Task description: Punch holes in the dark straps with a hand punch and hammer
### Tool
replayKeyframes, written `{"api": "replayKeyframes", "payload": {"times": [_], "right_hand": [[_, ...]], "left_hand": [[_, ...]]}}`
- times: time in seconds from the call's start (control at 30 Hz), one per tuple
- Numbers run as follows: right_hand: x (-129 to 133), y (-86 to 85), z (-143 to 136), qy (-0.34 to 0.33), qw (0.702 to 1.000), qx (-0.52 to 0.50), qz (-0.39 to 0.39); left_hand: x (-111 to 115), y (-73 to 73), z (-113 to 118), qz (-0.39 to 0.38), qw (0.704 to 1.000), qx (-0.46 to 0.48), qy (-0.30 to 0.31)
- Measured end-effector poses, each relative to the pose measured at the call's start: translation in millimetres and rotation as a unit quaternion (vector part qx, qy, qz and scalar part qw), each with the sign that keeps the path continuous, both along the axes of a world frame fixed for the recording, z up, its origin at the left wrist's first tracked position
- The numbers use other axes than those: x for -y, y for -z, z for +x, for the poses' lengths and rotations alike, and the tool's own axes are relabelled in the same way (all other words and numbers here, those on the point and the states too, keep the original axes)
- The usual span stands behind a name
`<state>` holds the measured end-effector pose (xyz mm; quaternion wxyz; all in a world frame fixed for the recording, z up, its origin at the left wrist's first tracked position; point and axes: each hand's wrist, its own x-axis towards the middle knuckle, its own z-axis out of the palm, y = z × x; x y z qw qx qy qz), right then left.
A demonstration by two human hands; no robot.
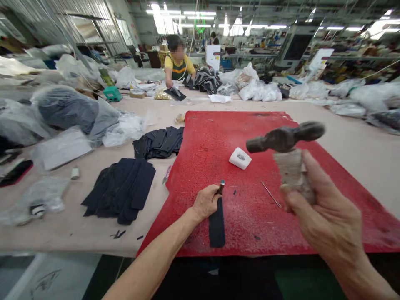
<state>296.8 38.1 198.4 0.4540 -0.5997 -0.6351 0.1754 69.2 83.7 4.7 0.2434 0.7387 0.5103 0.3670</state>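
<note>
My left hand (pixel 206 201) is closed around a metal punch (pixel 221 186), held upright over the far end of a dark fabric strip (pixel 216 227). The strip lies lengthwise on the red mat (pixel 200 166). Raised to the right, my right hand (pixel 325 204) grips a hammer (pixel 286 138) by its handle, which is wrapped in pale tape. The hammer head is slightly blurred and well above the mat, apart from the punch. Between the hands on the mat lie a thin metal rod (pixel 271 194) and a small dark scrap (pixel 235 192).
A white block with a dark smudge (pixel 240 158) sits on the mat. To the left are a stack of dark pieces (pixel 120 189), another dark pile (pixel 159 142) and a cutter knife (pixel 167 174). Plastic-wrapped bundles (pixel 65 110) line the left. Across the table, a person (pixel 178 62) handles a dark piece.
</note>
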Motion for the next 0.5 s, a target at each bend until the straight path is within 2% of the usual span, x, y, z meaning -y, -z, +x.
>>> {"api": "replayKeyframes", "payload": {"times": [0.07,0.1,0.2,0.27,0.33,0.4,0.43,0.5], "right_hand": [[1,-11.7,-10,-0.042,0.992,0.084,0.087],[0,-11.4,-14,-0.086,0.984,0.121,0.098],[-2,-3.8,-16,-0.228,0.948,0.217,0.039],[-4,-7.2,-12,-0.256,0.936,0.241,0.01],[-4,-18.6,-8,-0.22,0.947,0.231,0.035],[-1,-28.4,-8,-0.119,0.966,0.205,0.101],[0,-29.4,-9,-0.067,0.968,0.194,0.141],[1,-22.7,-13,-0.043,0.961,0.203,0.184]], "left_hand": [[0,0.8,0,0.002,1.0,0.0,0.0],[0,1.0,0,0.002,1.0,-0.001,0.001],[1,0.5,1,-0.001,1.0,-0.006,0.003],[1,-0.5,1,-0.003,1.0,-0.011,0.002],[1,-1.2,0,-0.004,1.0,-0.012,0.0],[1,-0.9,0,-0.001,1.0,-0.007,-0.001],[1,-0.5,0,0.002,1.0,-0.004,0.0],[0,0.6,0,0.006,1.0,-0.001,0.001]]}}
